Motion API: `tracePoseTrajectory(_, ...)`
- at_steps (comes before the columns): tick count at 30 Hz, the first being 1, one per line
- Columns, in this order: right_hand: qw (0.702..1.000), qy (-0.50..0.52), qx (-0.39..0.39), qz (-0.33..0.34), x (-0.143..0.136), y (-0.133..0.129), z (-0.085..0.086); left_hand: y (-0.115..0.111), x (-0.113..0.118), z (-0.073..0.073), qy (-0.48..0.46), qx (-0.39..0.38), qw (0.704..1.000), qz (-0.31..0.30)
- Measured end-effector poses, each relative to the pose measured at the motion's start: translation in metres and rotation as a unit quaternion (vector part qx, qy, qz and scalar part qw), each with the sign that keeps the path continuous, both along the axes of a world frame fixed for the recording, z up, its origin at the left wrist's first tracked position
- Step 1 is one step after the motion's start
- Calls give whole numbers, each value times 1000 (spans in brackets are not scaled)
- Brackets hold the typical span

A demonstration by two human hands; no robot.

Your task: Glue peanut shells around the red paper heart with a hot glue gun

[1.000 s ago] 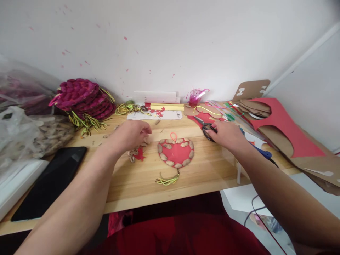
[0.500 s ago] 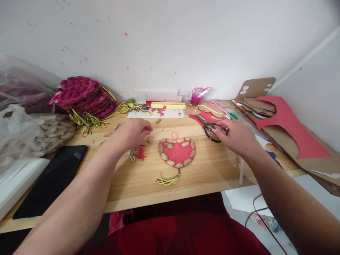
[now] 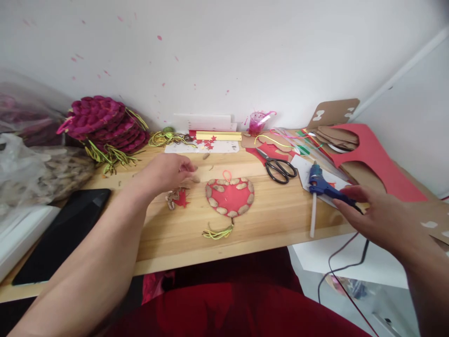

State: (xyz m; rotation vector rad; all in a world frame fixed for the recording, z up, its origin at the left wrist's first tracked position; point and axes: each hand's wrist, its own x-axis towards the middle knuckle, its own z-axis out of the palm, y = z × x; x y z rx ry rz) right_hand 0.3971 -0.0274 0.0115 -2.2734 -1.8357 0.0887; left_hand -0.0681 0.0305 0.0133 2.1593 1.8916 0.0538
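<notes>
My right hand (image 3: 375, 210) has its thumb and fingers around the handle of a blue hot glue gun (image 3: 324, 187), which lies on white paper with a glue stick hanging out of its back. My left hand (image 3: 170, 169) is curled over peanut shells (image 3: 171, 199) beside small red stars (image 3: 181, 198); what its fingertips pinch, if anything, is hard to make out. Between the hands lies a red heart-like card (image 3: 232, 199), edged with peanut shells, with an orange loop on top and a yellow-green tassel (image 3: 218, 232) below. Black-handled scissors (image 3: 280, 169) rest on the table.
Purple-pink braided pieces (image 3: 105, 124) are stacked at the back left, near a bag of peanut shells (image 3: 70, 171). A black tablet (image 3: 63, 234) lies at left. Red card (image 3: 379, 164) and cardboard fill the right. A pink-stained cup (image 3: 257, 122) stands by the wall.
My right hand has let go of the scissors, now lying on the table, and moved right and nearer to me onto the glue gun. My left hand has stayed by the peanut shells.
</notes>
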Motion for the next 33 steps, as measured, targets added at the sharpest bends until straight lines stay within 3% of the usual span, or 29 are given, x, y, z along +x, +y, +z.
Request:
tracePoseTrajectory(12, 983, -160, -6, 88, 11, 0, -16, 0, 9, -1, -10, -27, 1000, -9)
tracePoseTrajectory(17, 986, -141, -36, 79, 6, 7, -17, -2, 5, 3, -25, -1, 1000, 12)
tracePoseTrajectory(24, 991, -104, -61, 63, -6, 14, -14, -1, 9, -1, -17, -12, 1000, -19)
tracePoseTrajectory(33, 995, -63, 35, 76, -1, 5, -34, 5, 7, -11, -4, -5, 1000, -23)
